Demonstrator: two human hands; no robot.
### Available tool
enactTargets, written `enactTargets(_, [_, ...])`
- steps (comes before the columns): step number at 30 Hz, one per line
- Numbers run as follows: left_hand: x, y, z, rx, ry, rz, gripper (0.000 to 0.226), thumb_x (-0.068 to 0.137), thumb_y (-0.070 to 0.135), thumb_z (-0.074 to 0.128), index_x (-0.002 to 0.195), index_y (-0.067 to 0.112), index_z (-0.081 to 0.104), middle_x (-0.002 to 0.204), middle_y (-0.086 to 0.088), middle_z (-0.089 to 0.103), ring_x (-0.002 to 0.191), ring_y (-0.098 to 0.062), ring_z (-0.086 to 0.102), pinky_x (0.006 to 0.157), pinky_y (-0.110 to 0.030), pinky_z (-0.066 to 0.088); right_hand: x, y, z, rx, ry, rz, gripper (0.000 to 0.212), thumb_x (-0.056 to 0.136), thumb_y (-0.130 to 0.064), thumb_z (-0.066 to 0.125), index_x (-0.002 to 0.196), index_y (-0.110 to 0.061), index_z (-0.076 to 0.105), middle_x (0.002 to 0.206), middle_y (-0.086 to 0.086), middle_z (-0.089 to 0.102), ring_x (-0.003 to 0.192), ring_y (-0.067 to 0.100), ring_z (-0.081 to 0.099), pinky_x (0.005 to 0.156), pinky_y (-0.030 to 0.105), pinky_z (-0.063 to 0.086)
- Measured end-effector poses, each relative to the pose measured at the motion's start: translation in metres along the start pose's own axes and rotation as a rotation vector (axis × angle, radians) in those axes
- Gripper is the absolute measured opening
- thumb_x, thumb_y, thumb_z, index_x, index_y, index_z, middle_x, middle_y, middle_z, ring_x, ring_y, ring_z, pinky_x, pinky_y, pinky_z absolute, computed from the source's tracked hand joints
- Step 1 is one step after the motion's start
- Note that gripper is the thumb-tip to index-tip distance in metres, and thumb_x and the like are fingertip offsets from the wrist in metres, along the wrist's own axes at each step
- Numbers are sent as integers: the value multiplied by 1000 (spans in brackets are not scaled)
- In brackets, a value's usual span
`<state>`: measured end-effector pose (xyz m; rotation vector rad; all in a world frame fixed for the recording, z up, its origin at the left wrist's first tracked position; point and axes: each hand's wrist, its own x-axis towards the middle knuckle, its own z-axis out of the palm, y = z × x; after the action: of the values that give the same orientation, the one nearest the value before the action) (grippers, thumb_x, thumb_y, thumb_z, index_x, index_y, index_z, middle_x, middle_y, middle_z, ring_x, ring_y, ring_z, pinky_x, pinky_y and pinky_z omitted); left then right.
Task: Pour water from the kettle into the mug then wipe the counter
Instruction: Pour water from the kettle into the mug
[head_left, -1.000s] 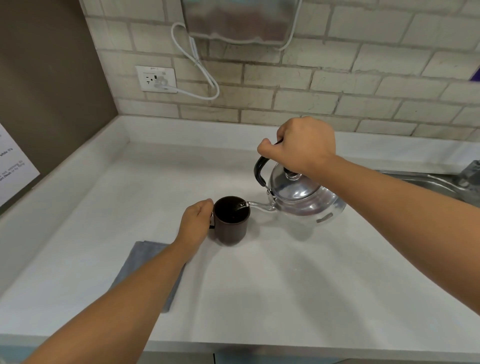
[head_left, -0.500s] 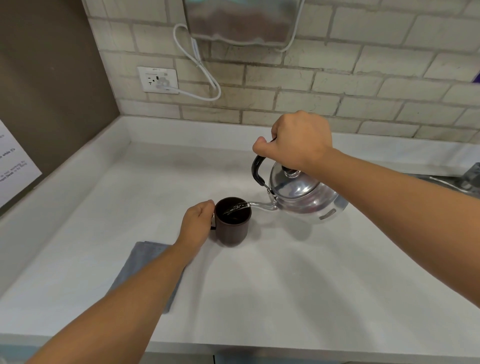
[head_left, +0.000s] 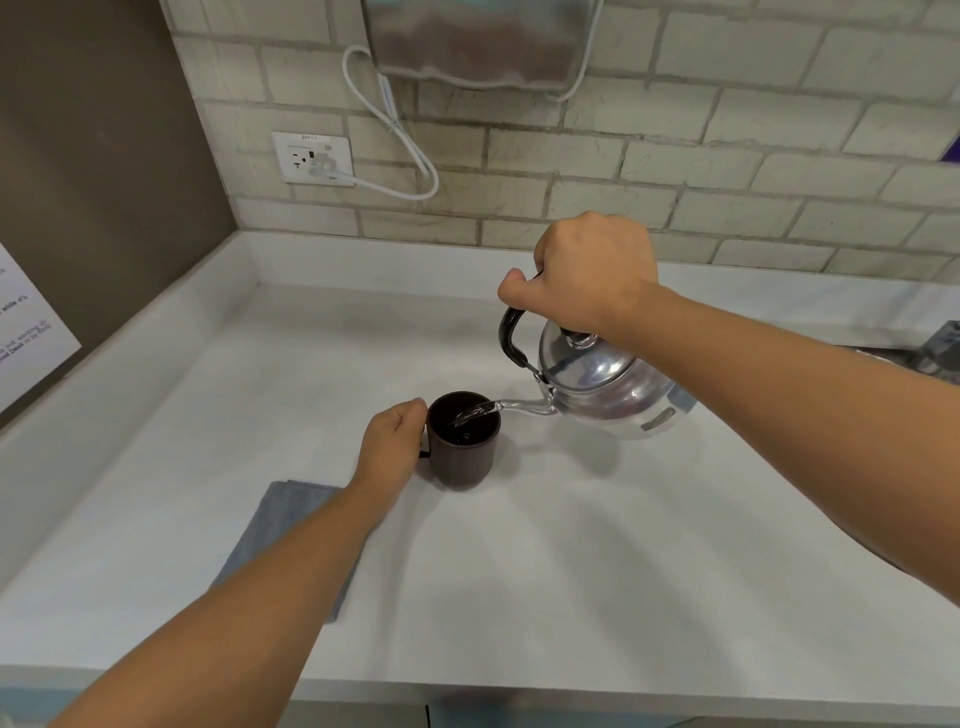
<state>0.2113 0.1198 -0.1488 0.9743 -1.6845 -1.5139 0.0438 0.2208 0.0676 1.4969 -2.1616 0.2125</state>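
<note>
Two hands work over the white table (head_left: 571, 571): the dark mug (head_left: 464, 441) stands upright near its middle, and the left hand (head_left: 390, 451), forearm reaching in from the lower left, has its fingers (head_left: 410, 415) curled closed at the mug's left side, apparently round the handle, which they mostly hide. Just to the right the steel kettle (head_left: 608, 389) hangs tilted above the table, its spout over the mug's rim with water running in, while the right hand (head_left: 592, 270) grips its black handle from above in a closed fist. A grey cloth (head_left: 283, 525) lies flat under the left forearm, near the mug.
</note>
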Motion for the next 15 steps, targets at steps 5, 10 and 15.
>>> enactTargets(5, [-1, 1, 0, -7, 4, -3, 35, 82, 33, 47, 60, 14, 28, 65, -7, 29, 66, -22, 30, 66, -35, 37, 0, -2, 1, -10, -2, -12, 47, 73, -50, 47, 43, -14, 39, 38, -2, 30, 37, 18, 28, 44, 22, 22])
enactTargets(10, [-2, 3, 0, 3, 12, -8, 33, 82, 32, 46, 59, 14, 31, 66, -8, 30, 66, -21, 31, 67, -35, 37, 0, -3, 1, -13, 7, -16, 48, 73, -50, 46, 42, -14, 37, 38, -2, 30, 37, 17, 28, 44, 22, 22])
enactTargets(15, [-4, 5, 0, 5, 5, -3, 33, 82, 31, 46, 59, 15, 30, 66, -8, 29, 66, -21, 30, 66, -35, 36, 0, -3, 2, -19, 15, -19, 48, 73, -50, 46, 42, -14, 37, 38, -2, 29, 37, 17, 27, 44, 22, 22])
